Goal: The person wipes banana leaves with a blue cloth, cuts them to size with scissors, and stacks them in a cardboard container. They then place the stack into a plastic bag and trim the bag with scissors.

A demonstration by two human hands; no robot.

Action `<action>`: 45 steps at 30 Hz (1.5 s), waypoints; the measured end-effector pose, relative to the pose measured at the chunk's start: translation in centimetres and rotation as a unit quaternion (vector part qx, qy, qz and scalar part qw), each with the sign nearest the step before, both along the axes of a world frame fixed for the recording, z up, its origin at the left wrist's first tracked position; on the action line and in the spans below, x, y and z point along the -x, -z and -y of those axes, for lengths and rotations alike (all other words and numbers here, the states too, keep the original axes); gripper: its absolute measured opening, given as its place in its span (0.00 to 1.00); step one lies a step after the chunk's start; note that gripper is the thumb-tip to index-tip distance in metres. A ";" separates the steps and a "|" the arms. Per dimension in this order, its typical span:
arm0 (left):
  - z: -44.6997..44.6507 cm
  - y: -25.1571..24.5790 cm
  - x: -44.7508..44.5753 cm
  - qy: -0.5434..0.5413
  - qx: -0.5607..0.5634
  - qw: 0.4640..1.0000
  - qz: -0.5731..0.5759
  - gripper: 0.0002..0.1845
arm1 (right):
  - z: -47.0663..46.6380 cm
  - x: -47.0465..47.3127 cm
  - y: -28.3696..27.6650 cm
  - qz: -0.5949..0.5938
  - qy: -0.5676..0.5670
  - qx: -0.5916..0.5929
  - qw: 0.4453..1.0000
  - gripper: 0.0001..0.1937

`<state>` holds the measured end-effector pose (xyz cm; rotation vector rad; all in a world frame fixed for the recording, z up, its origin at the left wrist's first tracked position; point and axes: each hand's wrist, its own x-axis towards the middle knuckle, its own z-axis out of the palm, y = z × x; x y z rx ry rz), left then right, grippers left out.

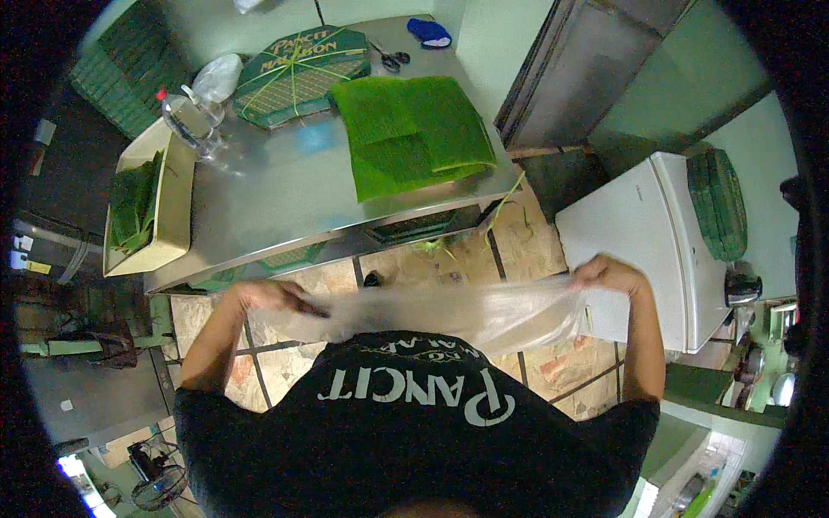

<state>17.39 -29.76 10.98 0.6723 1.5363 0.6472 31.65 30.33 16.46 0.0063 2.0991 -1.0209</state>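
Note:
A translucent plastic sheet or bag [466, 314] is stretched in front of my body, above the tiled floor. My right hand [605, 275] pinches its right end. At its left end is my left hand [278, 298], blurred, with the plastic by its fingers; its exact grip is unclear. Beyond them, cut banana leaves [414, 139] lie on a stainless steel table [259, 213]. Behind the leaves sits a green box [298, 78] tied with straw-like string. Scissors [390, 59] lie near the back.
A cream bin [175, 194] with leaf pieces [133, 210] stands at the table's left end, beside a clear plastic bottle [181, 120]. A blue cloth item [429, 33] lies at the back. At right stands a white refrigerator or freezer [622, 226] with green boxes [715, 204] on it.

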 end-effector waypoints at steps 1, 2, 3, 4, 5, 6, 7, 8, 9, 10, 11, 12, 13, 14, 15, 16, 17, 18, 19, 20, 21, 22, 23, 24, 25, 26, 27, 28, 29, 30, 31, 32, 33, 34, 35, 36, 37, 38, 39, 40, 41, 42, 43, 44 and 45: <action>-0.7 -1.1 0.8 -0.047 -0.053 0.997 0.008 0.18 | -2.6 0.3 0.5 -0.054 0.060 0.040 0.996 0.09; -0.7 -1.0 1.9 -0.132 -0.049 0.988 0.062 0.18 | -4.4 1.2 1.2 -0.086 0.115 0.066 0.987 0.08; -0.6 -0.3 3.5 -0.209 -0.043 0.973 0.088 0.19 | -5.9 2.2 1.8 -0.119 0.173 0.090 0.974 0.07; -0.1 1.2 5.3 -0.265 -0.066 0.958 0.088 0.18 | -7.0 3.6 2.7 -0.144 0.221 0.147 0.953 0.06; 0.4 2.5 6.8 -0.326 -0.087 0.937 0.087 0.17 | -7.7 5.6 3.7 -0.166 0.263 0.205 0.928 0.05; 0.0 3.3 8.2 -0.379 -0.109 0.916 0.069 0.16 | -8.3 7.5 4.5 -0.171 0.299 0.217 0.913 0.06; -0.4 4.0 9.6 -0.432 -0.132 0.891 0.051 0.15 | -8.8 9.7 5.1 -0.177 0.332 0.228 0.898 0.06; -1.1 4.5 11.0 -0.480 -0.155 0.863 0.033 0.14 | -9.2 12.0 5.9 -0.181 0.367 0.238 0.881 0.07; -2.1 4.6 12.5 -0.517 -0.153 0.842 0.029 0.14 | -9.4 14.6 6.6 -0.172 0.397 0.263 0.863 0.07; -3.4 4.9 13.9 -0.553 -0.153 0.819 0.027 0.14 | -9.3 17.5 7.4 -0.162 0.425 0.285 0.844 0.08; -4.5 5.0 15.4 -0.588 -0.152 0.794 0.024 0.13 | -9.2 20.4 8.3 -0.152 0.452 0.309 0.823 0.09; -5.3 5.2 17.0 -0.594 -0.155 0.789 0.016 0.15 | -9.5 23.5 9.1 -0.221 0.470 0.203 0.830 0.10; -6.3 5.4 18.5 -0.603 -0.160 0.782 0.010 0.16 | -10.1 26.3 9.9 -0.287 0.481 0.090 0.823 0.12; -7.2 5.6 20.0 -0.613 -0.163 0.773 0.004 0.17 | -10.4 28.5 10.3 -0.345 0.484 -0.023 0.804 0.13; -7.4 5.4 21.3 -0.630 -0.161 0.760 -0.009 0.17 | -8.9 30.7 10.5 -0.370 0.453 -0.160 0.795 0.15; -7.2 5.4 22.6 -0.633 -0.134 0.756 -0.097 0.18 | -6.3 33.2 10.1 -0.390 0.411 -0.293 0.770 0.17; -7.3 5.4 23.9 -0.627 -0.111 0.750 -0.182 0.19 | -5.2 35.4 9.2 -0.406 0.363 -0.425 0.724 0.19; -8.5 5.4 26.0 -0.605 -0.100 0.745 -0.261 0.20 | -8.1 36.8 10.0 -0.389 0.350 -0.445 0.727 0.24; -8.2 5.8 27.3 -0.597 -0.105 0.736 -0.303 0.20 | -7.7 38.8 10.0 -0.384 0.330 -0.444 0.739 0.24; -7.9 6.2 28.7 -0.587 -0.109 0.725 -0.344 0.20 | -7.3 40.7 10.0 -0.380 0.309 -0.444 0.750 0.25; -7.7 6.4 30.0 -0.575 -0.113 0.713 -0.384 0.20 | -7.1 42.4 10.2 -0.375 0.290 -0.444 0.760 0.25; -7.5 6.6 31.2 -0.578 -0.107 0.720 -0.369 0.20 | -7.0 44.2 10.2 -0.375 0.286 -0.433 0.768 0.26; -7.3 6.8 32.4 -0.581 -0.100 0.726 -0.353 0.20 | -6.9 46.0 10.3 -0.375 0.282 -0.422 0.776 0.26; -7.3 7.1 33.3 -0.583 -0.092 0.734 -0.335 0.20 | -7.0 47.5 10.7 -0.372 0.278 -0.413 0.783 0.27; -7.3 7.4 34.2 -0.594 -0.083 0.738 -0.310 0.20 | -7.2 49.1 11.1 -0.379 0.268 -0.406 0.787 0.28; -7.4 7.7 35.1 -0.603 -0.074 0.741 -0.285 0.19 | -7.3 50.5 11.6 -0.385 0.259 -0.400 0.790 0.29; -7.4 8.1 35.7 -0.613 -0.063 0.744 -0.260 0.19 | -7.5 51.8 12.6 -0.390 0.248 -0.393 0.795 0.29; -7.2 8.9 36.4 -0.622 -0.087 0.742 -0.235 0.18 | -7.6 52.9 13.6 -0.394 0.247 -0.391 0.794 0.29; -7.0 10.1 37.1 -0.630 -0.111 0.739 -0.211 0.17 | -7.7 53.9 14.7 -0.397 0.246 -0.390 0.793 0.30; -7.0 10.7 37.6 -0.638 -0.134 0.735 -0.186 0.17 | -7.8 54.9 15.6 -0.401 0.244 -0.389 0.793 0.30; -7.0 11.2 38.1 -0.647 -0.147 0.728 -0.174 0.16 | -7.9 55.6 16.5 -0.387 0.252 -0.386 0.799 0.30; -7.1 11.8 38.4 -0.654 -0.159 0.721 -0.163 0.16 | -8.1 56.0 17.4 -0.374 0.259 -0.383 0.804 0.30; -7.2 12.3 38.4 -0.664 -0.171 0.712 -0.150 0.15 | -8.0 56.3 18.1 -0.360 0.265 -0.380 0.810 0.30; -7.1 12.8 38.6 -0.668 -0.173 0.709 -0.145 0.15 | -7.9 56.6 18.8 -0.364 0.271 -0.371 0.810 0.29; -7.0 13.4 38.8 -0.673 -0.175 0.705 -0.139 0.14 | -7.8 56.6 19.5 -0.368 0.278 -0.362 0.810 0.29; -6.8 13.9 39.1 -0.677 -0.178 0.701 -0.133 0.14 | -7.6 56.7 19.9 -0.373 0.285 -0.353 0.809 0.28; -6.2 14.6 39.3 -0.678 -0.176 0.701 -0.131 0.16 | -7.4 57.0 20.1 -0.353 0.282 -0.336 0.826 0.31; -5.4 15.3 39.4 -0.680 -0.172 0.701 -0.129 0.19 | -7.1 57.2 20.2 -0.333 0.277 -0.319 0.843 0.33; -5.0 15.8 39.4 -0.680 -0.172 0.701 -0.126 0.22 | -7.0 57.4 20.2 -0.313 0.274 -0.304 0.857 0.36; -6.4 15.1 39.8 -0.689 -0.183 0.692 -0.117 0.21 | -9.0 57.2 20.9 -0.337 0.276 -0.288 0.853 0.33; -7.7 14.3 40.1 -0.698 -0.193 0.682 -0.107 0.20 | -11.0 56.8 21.5 -0.360 0.276 -0.272 0.848 0.31; -8.0 13.5 39.8 -0.713 -0.195 0.665 -0.105 0.20 | -11.0 57.1 21.7 -0.392 0.270 -0.287 0.831 0.30; -6.7 13.4 39.1 -0.717 -0.166 0.645 -0.205 0.22 | -9.3 58.0 21.0 -0.425 0.257 -0.295 0.816 0.29; -5.2 13.3 38.2 -0.713 -0.134 0.619 -0.301 0.24 | -8.0 58.8 19.8 -0.466 0.243 -0.343 0.779 0.31; -3.9 13.1 37.7 -0.699 -0.104 0.589 -0.391 0.27 | -5.8 59.8 18.3 -0.504 0.235 -0.327 0.764 0.30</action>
